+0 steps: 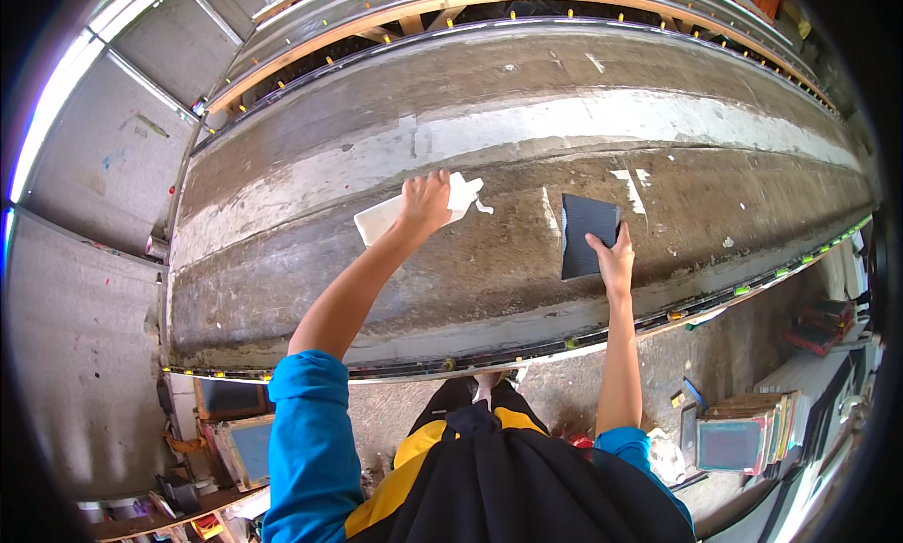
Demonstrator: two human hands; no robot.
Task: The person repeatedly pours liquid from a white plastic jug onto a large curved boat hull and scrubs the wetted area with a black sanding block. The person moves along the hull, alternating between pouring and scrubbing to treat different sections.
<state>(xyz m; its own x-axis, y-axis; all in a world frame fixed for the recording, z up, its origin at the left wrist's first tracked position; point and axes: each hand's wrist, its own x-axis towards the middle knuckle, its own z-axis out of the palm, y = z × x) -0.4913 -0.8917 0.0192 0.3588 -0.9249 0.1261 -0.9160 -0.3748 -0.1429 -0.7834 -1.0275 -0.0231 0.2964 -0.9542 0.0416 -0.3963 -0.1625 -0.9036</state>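
At the bottom centre of the frame, the person's torso shows a black and yellow garment with blue sleeves. A foot stands on the concrete floor [564,392] just above it.

Lower right: a stack of framed screens [743,435] lies on the floor. Lower left: further framed panels [240,444] lean beside the table base.

Both forearms extend upward from the lower edge over the long table [282,289], whose stained grey-brown surface spans the middle of the frame, with a paler band along its upper part.

Right hand [616,261], centre right: the fingers rest flat on the lower right edge of a dark rectangular sheet [585,232], which lies flat on the table. The hand is narrow and pressing on the sheet, not wrapped around it.

Left hand [425,202], centre: closed down on a white cloth [386,220], which lies on the table and protrudes to either side of the hand. The cloth and the dark sheet lie apart.

Upper part of the frame: a wooden rail [489,2] runs behind the table. Upper left: grey wall panels [113,157].
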